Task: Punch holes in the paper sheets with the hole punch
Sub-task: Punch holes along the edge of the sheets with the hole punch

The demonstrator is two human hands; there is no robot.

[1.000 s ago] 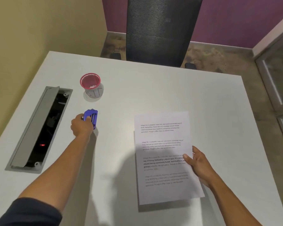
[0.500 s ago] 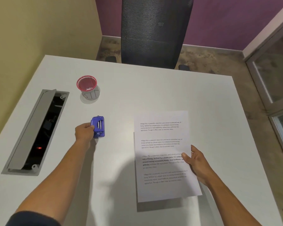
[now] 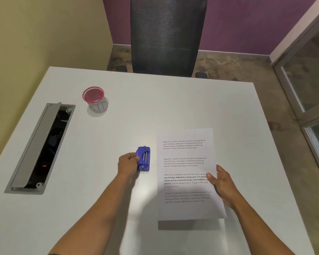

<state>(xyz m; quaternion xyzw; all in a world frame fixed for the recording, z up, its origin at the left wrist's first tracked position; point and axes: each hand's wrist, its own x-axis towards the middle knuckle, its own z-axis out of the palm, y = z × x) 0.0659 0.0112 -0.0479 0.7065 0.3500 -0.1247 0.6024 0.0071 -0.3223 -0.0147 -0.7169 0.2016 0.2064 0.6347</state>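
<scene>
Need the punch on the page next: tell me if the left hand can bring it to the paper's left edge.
Probably yes. The left hand grips the hole punch, and only bare table separates it from the paper.

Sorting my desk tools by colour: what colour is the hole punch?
Blue, with silver metal parts; the hole punch, held by the left hand, shows in the head view.

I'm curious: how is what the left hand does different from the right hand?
The left hand grips the blue punch; the right hand pinches the paper by its right edge. The left is curled in a fist; the right is more spread. Both are bare and hold something over the table.
</scene>
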